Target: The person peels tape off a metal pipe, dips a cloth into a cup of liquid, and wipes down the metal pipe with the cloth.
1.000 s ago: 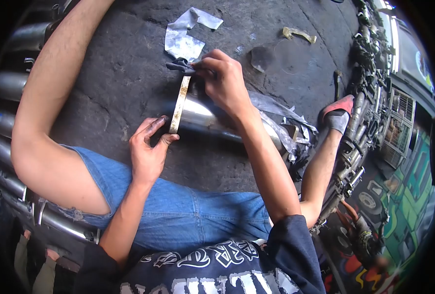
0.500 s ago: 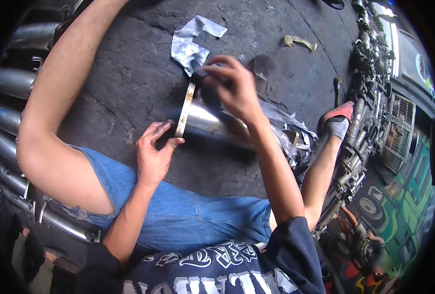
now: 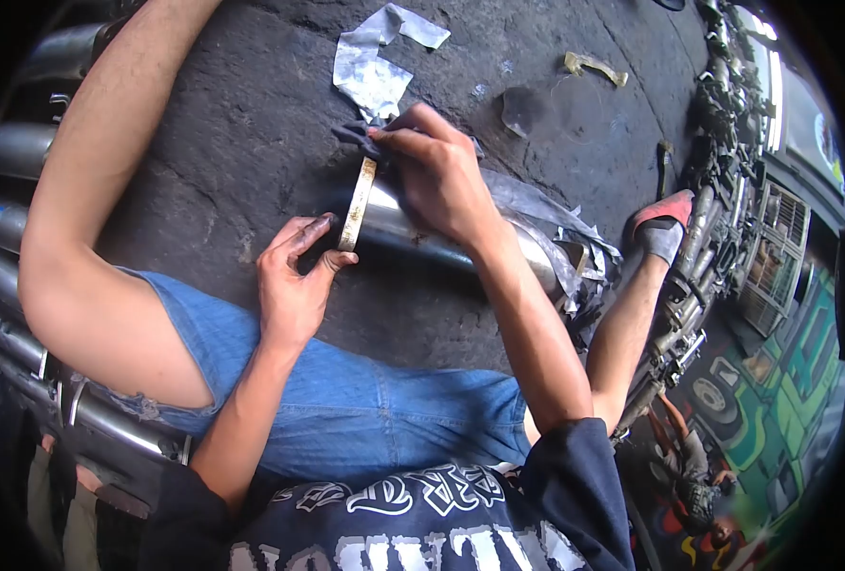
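A shiny metal muffler (image 3: 394, 217) lies on the floor between my legs. A pale, rust-spotted ring (image 3: 357, 205) rims its left end, and torn silvery wrapping (image 3: 536, 202) covers its far right part. My left hand (image 3: 294, 276) steadies the ring's lower end, thumb against the edge and index finger beside its outer face. Above, my right hand (image 3: 437, 171) pinches a crumpled dark cloth-like piece (image 3: 356, 136) at the ring's upper end. Whether it is cloth or abrasive sheet, I cannot tell.
Torn silvery tape (image 3: 370, 78) lies just beyond the hands. A yellowish strip (image 3: 596, 68) and a dark-handled tool (image 3: 665, 164) are farther right. Metal pipes (image 3: 18, 152) line the left, and piled metal parts (image 3: 698, 257) line the right. Another person (image 3: 694, 466) is at lower right.
My right hand has moved slightly left and down, no longer blurred, and the dark piece now shows over the ring's top. My left hand stays at the ring's lower end.
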